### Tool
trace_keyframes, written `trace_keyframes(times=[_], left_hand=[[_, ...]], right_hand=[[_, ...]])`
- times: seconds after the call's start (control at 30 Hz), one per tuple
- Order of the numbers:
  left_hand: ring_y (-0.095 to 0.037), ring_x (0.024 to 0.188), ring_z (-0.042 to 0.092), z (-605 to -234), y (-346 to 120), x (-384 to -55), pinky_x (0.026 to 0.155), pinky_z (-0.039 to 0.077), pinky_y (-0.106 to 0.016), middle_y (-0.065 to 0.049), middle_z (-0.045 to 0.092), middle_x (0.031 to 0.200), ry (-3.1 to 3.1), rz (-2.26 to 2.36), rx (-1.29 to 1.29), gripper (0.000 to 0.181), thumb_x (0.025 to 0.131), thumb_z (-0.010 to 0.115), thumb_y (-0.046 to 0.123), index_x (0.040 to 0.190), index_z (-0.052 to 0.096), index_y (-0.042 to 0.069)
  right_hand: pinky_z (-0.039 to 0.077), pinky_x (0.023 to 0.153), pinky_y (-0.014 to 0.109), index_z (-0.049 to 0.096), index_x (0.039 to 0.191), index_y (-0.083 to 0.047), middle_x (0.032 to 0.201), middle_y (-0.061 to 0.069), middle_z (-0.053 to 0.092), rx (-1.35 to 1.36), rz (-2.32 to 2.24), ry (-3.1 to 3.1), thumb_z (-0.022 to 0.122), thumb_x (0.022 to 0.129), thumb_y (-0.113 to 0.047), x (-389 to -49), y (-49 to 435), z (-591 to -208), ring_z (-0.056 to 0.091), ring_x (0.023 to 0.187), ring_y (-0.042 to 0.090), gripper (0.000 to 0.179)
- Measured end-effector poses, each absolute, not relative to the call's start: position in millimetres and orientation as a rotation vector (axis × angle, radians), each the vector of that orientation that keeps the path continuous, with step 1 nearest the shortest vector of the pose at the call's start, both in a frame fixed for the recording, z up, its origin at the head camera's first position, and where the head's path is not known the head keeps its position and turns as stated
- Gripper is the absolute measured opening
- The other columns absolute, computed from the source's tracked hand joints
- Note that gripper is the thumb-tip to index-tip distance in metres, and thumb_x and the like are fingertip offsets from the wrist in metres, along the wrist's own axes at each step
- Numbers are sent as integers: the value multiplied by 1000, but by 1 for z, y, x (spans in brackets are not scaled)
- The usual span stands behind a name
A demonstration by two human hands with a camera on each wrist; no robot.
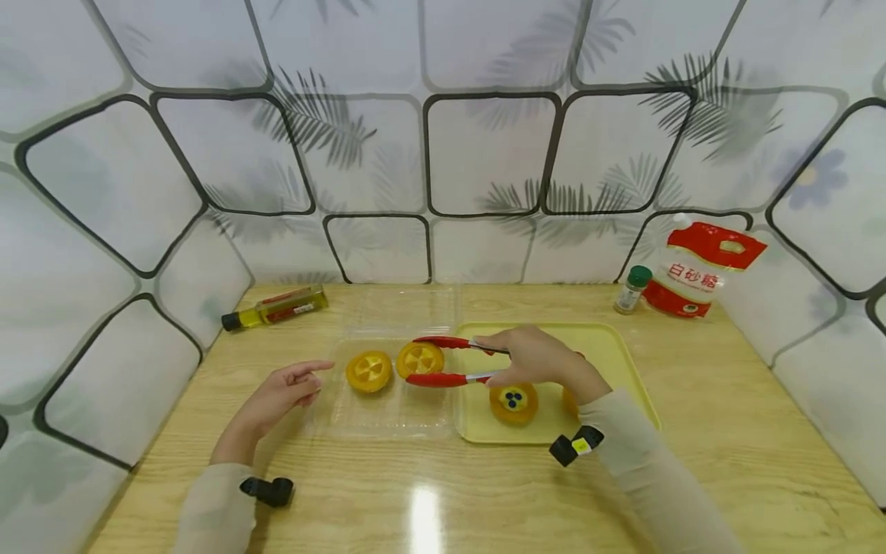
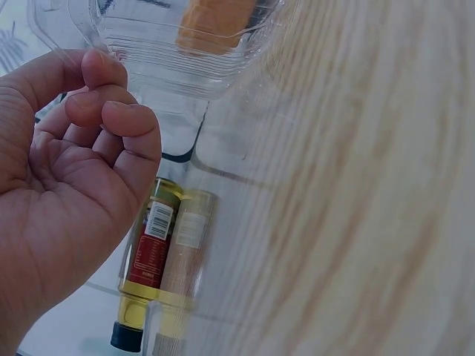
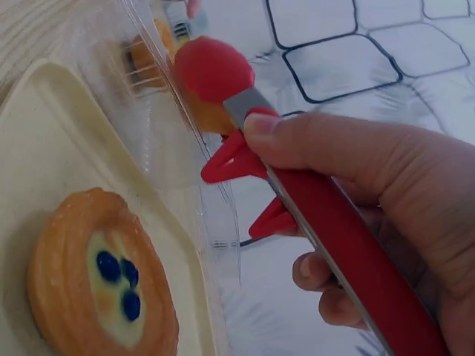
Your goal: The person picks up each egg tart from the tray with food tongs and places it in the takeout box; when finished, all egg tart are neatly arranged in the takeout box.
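My right hand [image 1: 536, 354] grips a pair of red-tipped tongs [image 3: 341, 252]. The tongs' two red heads lie on either side of an egg tart [image 1: 420, 359] with yellow wedge-shaped topping, over the clear plastic container [image 1: 388, 419]. A similar tart [image 1: 368, 372] sits to its left inside the container. My left hand [image 1: 287, 391] is beside the container's left edge, index finger extended toward it and the other fingers loosely bent. In the left wrist view, its fingertips are right at the clear rim [image 2: 171, 78]. Nothing shows between those fingers.
A yellow tray [image 1: 626, 369] stands right of the container, with a blueberry-topped tart [image 1: 514, 403] and another partly hidden under my right arm. An oil bottle [image 1: 277, 308] lies at the back left. A green-capped jar [image 1: 633, 289] and a red-and-white sugar bag [image 1: 699, 269] stand at the back right.
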State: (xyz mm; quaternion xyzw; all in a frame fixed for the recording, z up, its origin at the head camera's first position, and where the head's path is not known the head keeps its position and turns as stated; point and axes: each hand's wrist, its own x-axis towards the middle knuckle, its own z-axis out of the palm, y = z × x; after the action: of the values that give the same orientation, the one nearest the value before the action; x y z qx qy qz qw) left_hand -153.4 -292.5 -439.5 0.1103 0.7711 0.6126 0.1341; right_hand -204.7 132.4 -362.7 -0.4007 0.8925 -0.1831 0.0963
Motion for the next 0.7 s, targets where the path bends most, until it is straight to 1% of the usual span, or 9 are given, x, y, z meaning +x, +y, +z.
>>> trace_keyframes(times=[0.07,0.13,0.23,0.3,0.4,0.47,0.57,0.63,0.7], left_hand=[[-11,61,41,-439,-292,-154,61,40,-30,2,46,73,2230,1780,315,43,101,45,9,137,38,-12],[-12,62,40,-439,-292,-153,62,40,-30,2,46,73,2231,1776,295,44,101,45,10,138,38,-11],[-10,62,41,-438,-291,-153,62,40,-30,2,47,73,2234,1775,271,44,100,46,12,138,39,-10],[-10,62,41,-437,-291,-153,62,41,-30,3,46,73,2239,1772,263,44,100,47,12,138,39,-10],[-10,61,41,-437,-292,-153,61,41,-30,3,46,72,2243,1771,264,45,100,48,12,138,39,-10],[-11,61,41,-437,-292,-153,61,41,-30,3,45,71,2248,1763,253,45,100,47,12,138,39,-10],[-11,61,41,-437,-291,-154,62,41,-30,2,46,72,2251,1755,234,43,100,46,11,138,39,-9],[-11,61,41,-437,-291,-154,62,41,-30,2,45,71,2250,1752,230,43,100,46,11,138,39,-9],[-12,61,40,-437,-290,-154,62,41,-30,2,45,72,2247,1752,229,42,101,45,10,139,39,-9]], right_hand=[[48,74,33,51,138,-10,118,10,64,-1187,-461,2672,73,81,-35,-204,127,-361,62,84,19,66],[49,76,35,51,137,-11,118,10,64,-1169,-413,2687,74,80,-34,-204,121,-360,62,89,20,66],[48,71,31,52,137,-12,110,9,67,-1140,-364,2695,75,80,-34,-203,115,-359,56,72,12,66],[43,62,28,52,137,-12,91,4,68,-1118,-341,2698,76,79,-33,-202,110,-357,44,58,7,66],[38,57,27,52,137,-12,67,-2,57,-1087,-275,2717,77,79,-33,-200,103,-355,30,52,8,66],[40,57,28,53,137,-13,63,-2,54,-1064,-219,2736,77,78,-35,-199,98,-354,34,53,9,67],[48,68,32,53,137,-15,88,3,68,-1027,-130,2759,76,79,-38,-196,92,-354,53,66,13,67],[50,75,35,53,137,-15,108,6,68,-999,-92,2771,75,79,-39,-195,90,-354,62,82,18,66],[50,79,36,52,138,-16,117,6,65,-967,-72,2774,75,80,-39,-194,88,-355,63,94,21,67]])
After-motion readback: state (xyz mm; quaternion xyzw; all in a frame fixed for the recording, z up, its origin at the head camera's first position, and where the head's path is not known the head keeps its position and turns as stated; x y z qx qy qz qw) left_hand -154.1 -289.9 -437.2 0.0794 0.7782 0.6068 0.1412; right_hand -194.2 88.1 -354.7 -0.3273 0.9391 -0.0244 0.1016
